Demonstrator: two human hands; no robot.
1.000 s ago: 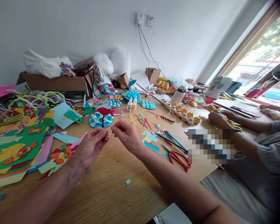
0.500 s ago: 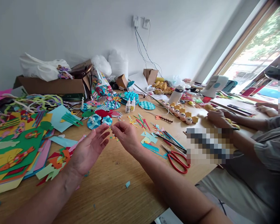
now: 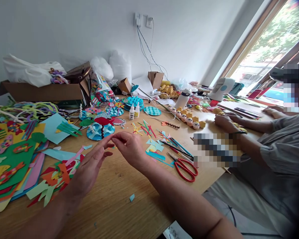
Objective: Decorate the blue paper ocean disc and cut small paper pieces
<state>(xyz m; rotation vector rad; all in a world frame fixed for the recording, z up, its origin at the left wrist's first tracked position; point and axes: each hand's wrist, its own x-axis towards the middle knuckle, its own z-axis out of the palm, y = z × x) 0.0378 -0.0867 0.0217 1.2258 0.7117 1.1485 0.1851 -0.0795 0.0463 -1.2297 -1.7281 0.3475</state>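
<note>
My left hand (image 3: 89, 167) is raised over the near side of the table, its fingers stretched out. At its fingertips, my right hand (image 3: 129, 149) pinches thumb and forefinger together; anything between them is too small to make out. Just beyond both hands lies a blue wavy-patterned disc (image 3: 91, 133) bearing a red paper fish (image 3: 108, 121) and a dark twisted strip (image 3: 102, 132). Two small white glue bottles (image 3: 132, 113) stand behind, to the right. Cut paper scraps (image 3: 56, 174) are heaped left of my left hand.
Red-handled scissors (image 3: 185, 170) lie right of my right forearm, near pencils (image 3: 180, 149) and paper strips (image 3: 146, 128). Stacked coloured paper (image 3: 22, 166) covers the left side. A white bottle (image 3: 183, 99) stands by an egg-carton strip (image 3: 189, 120). A co-worker's hands (image 3: 225, 121) are at the right.
The view has swung slightly right, so the table's things sit further left. My left hand has turned, its fingers closer together, and its fingertips now meet my right hand's pinch.
</note>
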